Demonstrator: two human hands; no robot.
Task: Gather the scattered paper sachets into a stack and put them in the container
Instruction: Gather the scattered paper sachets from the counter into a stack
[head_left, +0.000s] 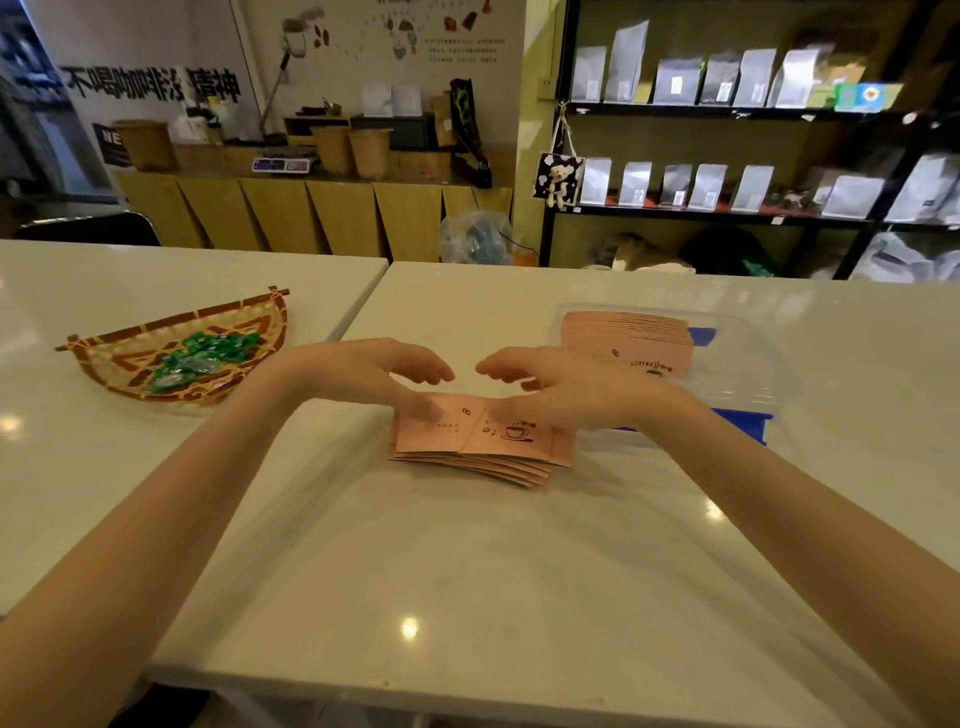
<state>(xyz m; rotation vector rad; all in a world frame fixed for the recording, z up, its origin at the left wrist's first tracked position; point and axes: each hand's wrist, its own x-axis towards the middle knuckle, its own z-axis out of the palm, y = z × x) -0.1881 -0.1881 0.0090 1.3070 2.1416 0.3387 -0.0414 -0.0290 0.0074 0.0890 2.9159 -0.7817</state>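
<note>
The paper sachets (470, 441) are light pink-brown, with a dark coffee cup and little beans drawn on them. At 2 o'clock from them, the container (748, 364) is clear with blue clips. At 9 o'clock, the basket (130, 343) has a brown and tan woven pattern, and the candies (200, 356) in it are shiny green. The table (467, 571) is white.
</note>
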